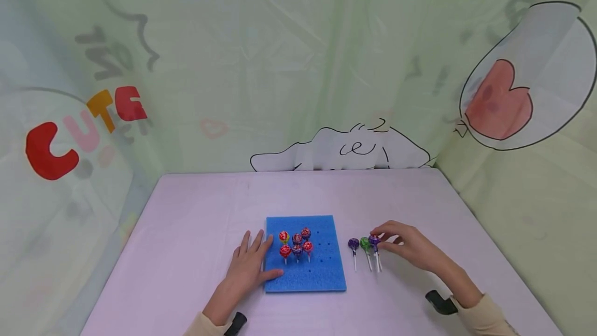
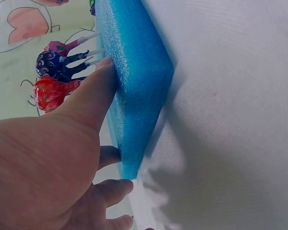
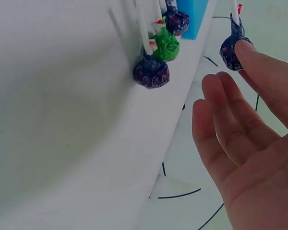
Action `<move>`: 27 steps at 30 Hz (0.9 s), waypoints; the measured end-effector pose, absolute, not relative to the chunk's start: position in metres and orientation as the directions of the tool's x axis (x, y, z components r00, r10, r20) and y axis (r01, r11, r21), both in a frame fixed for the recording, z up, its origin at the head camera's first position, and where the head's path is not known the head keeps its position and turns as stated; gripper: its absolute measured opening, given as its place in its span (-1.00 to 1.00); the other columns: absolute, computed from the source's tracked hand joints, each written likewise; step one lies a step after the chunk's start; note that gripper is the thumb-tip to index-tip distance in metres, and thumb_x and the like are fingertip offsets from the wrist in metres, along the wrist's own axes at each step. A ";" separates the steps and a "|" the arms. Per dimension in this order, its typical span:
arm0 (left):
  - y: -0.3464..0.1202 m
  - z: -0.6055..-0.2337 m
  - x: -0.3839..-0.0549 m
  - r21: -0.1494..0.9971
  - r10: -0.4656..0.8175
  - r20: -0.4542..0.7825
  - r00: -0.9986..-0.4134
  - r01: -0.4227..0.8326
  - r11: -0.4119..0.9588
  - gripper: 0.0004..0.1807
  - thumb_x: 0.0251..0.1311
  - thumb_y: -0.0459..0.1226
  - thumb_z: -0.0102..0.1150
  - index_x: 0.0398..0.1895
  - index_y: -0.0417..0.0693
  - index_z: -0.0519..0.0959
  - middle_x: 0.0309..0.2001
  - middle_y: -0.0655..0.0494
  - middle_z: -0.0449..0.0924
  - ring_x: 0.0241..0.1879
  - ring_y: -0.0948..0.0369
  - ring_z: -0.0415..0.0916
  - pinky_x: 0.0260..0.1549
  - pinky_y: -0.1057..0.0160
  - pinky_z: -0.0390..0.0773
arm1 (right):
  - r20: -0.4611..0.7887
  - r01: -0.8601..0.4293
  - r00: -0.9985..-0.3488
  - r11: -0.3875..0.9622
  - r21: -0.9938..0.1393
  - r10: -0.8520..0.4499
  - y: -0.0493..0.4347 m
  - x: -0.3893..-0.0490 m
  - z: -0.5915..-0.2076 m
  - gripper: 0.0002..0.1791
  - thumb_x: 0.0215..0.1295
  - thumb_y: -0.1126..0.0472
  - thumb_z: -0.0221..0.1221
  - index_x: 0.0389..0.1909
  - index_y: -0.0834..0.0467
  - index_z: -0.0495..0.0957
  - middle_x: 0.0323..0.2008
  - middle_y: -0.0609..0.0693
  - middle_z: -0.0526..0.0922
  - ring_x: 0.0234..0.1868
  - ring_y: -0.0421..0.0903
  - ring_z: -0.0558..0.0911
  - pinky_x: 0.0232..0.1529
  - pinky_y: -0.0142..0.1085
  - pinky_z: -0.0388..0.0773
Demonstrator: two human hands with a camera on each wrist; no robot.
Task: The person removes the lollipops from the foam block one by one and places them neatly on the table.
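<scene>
My right hand (image 1: 411, 246) pinches a dark purple lollipop (image 3: 229, 51) by its wrapped head between thumb and finger, its white stick pointing away from the palm. Just beside it lie a green lollipop (image 3: 166, 45) and two dark purple ones, one of them (image 1: 354, 244) at the left of the group. My left hand (image 1: 245, 267) rests at the left edge of a blue foam board (image 1: 322, 280), fingers spread and fairly straight, the thumb on its top. Several lollipops stand upright in the board, among them a red one (image 1: 285, 251) and a dark blue one (image 1: 297, 250).
Small holes dot the right and lower parts of the foam board. A pale cloth-covered table (image 1: 196, 206) carries everything. Printed curtains (image 1: 280, 66) hang behind the table and at both sides. A black strap piece (image 1: 440, 303) sits at the right wrist.
</scene>
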State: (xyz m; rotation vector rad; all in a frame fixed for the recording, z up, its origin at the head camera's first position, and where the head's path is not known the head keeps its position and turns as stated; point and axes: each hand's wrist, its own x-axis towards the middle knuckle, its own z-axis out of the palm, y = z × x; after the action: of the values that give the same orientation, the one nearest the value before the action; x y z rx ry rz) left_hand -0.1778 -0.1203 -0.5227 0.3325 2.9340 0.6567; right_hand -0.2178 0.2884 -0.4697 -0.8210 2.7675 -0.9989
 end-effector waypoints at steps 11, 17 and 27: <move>-0.120 -0.523 -0.178 0.435 0.234 -0.072 -0.970 0.181 0.882 -0.01 0.09 0.23 0.34 0.51 -0.04 0.29 0.56 -0.20 0.10 0.56 -0.31 -0.15 0.39 -0.41 0.09 | 0.045 -0.411 -0.871 0.674 -0.614 -0.490 0.305 -0.222 -0.471 -0.66 0.34 0.22 0.28 0.08 0.25 0.61 -0.07 0.05 0.71 -0.12 -0.19 0.66 -0.19 -0.36 0.64; -0.121 -0.524 -0.178 0.423 0.234 -0.070 -0.970 0.184 0.887 0.00 0.09 0.25 0.33 0.51 -0.03 0.28 0.56 -0.20 0.10 0.56 -0.31 -0.14 0.39 -0.40 0.10 | 0.064 -0.434 -0.860 0.658 -0.615 -0.507 0.312 -0.225 -0.475 -0.69 0.31 0.28 0.29 0.04 0.30 0.62 -0.09 0.11 0.71 -0.15 -0.07 0.70 -0.23 -0.36 0.64; -0.122 -0.526 -0.179 0.433 0.236 -0.070 -0.969 0.184 0.882 -0.01 0.09 0.25 0.33 0.52 -0.02 0.27 0.57 -0.19 0.10 0.56 -0.31 -0.16 0.39 -0.41 0.10 | -0.059 -0.374 -0.868 0.726 -0.577 -0.494 0.316 -0.231 -0.482 -0.70 0.29 0.33 0.29 0.02 0.31 0.62 -0.11 0.10 0.70 -0.15 0.04 0.68 -0.18 -0.38 0.63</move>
State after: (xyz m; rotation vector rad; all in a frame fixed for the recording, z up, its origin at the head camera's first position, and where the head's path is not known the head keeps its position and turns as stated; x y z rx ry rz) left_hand -0.1786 -0.1217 -0.5260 0.3287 2.9305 0.6562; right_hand -0.2305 0.3160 -0.4823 -0.6928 2.7210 -0.8422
